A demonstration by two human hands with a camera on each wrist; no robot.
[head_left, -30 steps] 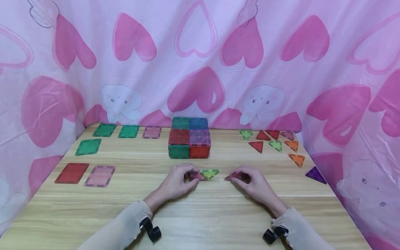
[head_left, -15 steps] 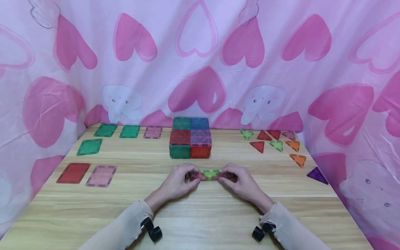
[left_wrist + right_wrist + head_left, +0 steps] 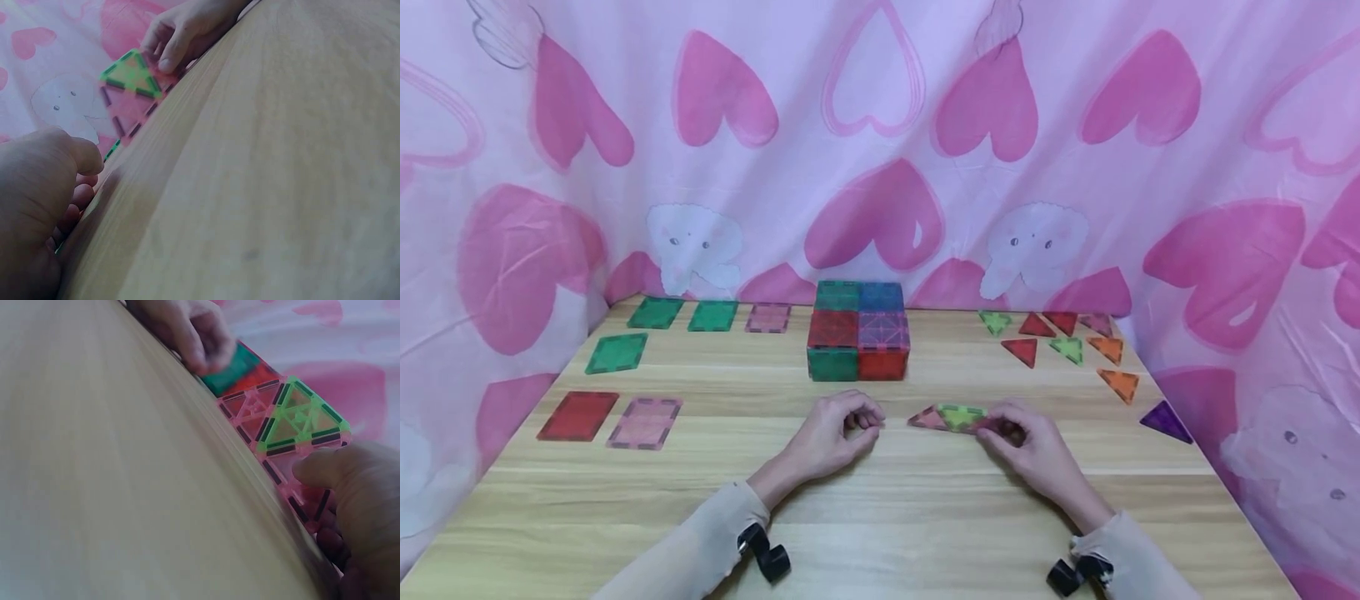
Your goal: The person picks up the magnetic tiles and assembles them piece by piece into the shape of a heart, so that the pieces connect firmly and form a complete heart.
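My right hand (image 3: pixel 1030 442) pinches the right end of a joined row of translucent magnetic tiles. The row is a pink triangle tile (image 3: pixel 928 418), a green triangle tile (image 3: pixel 961 417) in the middle and a second pink triangle tile (image 3: pixel 284 467) at the right, partly hidden by the thumb. In the right wrist view the row leans up from the wooden table (image 3: pixel 112 462), with the thumb on its near face. My left hand (image 3: pixel 831 433) rests by the table to the left of the row, fingers loosely curled and holding nothing, a gap between its fingertips and the pink tile.
Behind the hands stands a block (image 3: pixel 857 333) of green, blue, red and purple tiles. Several square and diamond tiles lie left, including a red one (image 3: pixel 578 416). Several small triangles lie right, with a purple triangle (image 3: pixel 1166 422) near the edge. A pink curtain (image 3: pixel 880 142) hangs behind.
My right hand came in from the right and joined its pink triangle to the green one. The left hand let go, and the right hand has drawn the joined row to the right.
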